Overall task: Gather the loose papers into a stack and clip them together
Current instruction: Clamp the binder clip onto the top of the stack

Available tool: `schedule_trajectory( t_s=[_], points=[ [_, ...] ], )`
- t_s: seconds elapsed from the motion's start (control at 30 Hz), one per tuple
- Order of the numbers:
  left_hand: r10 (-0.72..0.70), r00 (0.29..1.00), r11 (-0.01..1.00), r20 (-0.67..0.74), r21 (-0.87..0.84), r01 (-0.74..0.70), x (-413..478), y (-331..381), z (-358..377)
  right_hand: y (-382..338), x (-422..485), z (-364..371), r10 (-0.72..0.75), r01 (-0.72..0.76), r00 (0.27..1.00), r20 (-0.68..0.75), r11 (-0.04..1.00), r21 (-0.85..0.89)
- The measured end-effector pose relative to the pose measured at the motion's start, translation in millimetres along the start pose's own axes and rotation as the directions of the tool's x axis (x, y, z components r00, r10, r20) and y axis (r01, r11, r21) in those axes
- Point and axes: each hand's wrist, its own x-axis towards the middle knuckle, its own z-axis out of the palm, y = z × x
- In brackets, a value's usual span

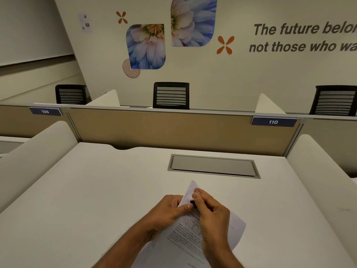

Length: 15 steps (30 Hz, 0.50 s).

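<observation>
So, starting on the left: the papers are gripped along their left side by the left hand, thumb laid across the top sheet. The stack is held close to the near edge of the desk, a bit right of centre. If that grip gets loosened while the clip is pushed on, the sheets could be fanned out of line and clipped crooked, or a lower sheet could be missed altogether.

In the middle, a small black binder clip is pinched by the right hand, fingers curled tight round it, at the far part of the papers. It's probably being worked onto the edge there. If it's seated too shallow, it could be popped off, or only the top sheets might be caught. The far corner of the paper is bent upward, so a crease could be pressed in for good. Over on the right, the stack's right edge is left unsupported past the wrist, so things could be dragged askew by sagging.

Now what can't be made out:
- Most of the clip is covered by fingers, so it can't be told whether its mouth is spread or bitten down.
- The sheet count can't be read.
- The near end of the papers is cut off by the frame's bottom edge.
- Whether they're rested on the desk or lifted off it can't be told.
</observation>
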Motion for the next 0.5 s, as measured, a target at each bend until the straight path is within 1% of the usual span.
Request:
schedule_trajectory(
  t_s=[0.07,0.13,0.27,0.4,0.5],
  points=[
    [0.002,1.000,1.000,-0.022,0.011,-0.002,0,-3,0,-3,2,-2,0.009,-0.008,0.999,0.031,1.000,-0.024],
    [-0.003,0.999,1.000,-0.040,0.021,0.003,1,-5,0,-7,4,-4,0.001,0.006,0.998,0.067,0.995,-0.099],
    [0.011,0.998,0.998,-0.069,0.070,-0.006,0,0,5,-13,8,-4,-0.090,0.112,0.991,0.097,0.961,-0.254],
    [0.021,0.997,0.997,-0.074,0.075,-0.015,-2,2,8,-16,9,-5,-0.126,0.154,0.985,0.115,0.946,-0.284],
    [-0.007,0.999,0.998,-0.054,0.057,0.010,-5,2,6,-27,14,-11,-0.123,0.185,0.970,0.211,0.934,-0.306]
  ],
)
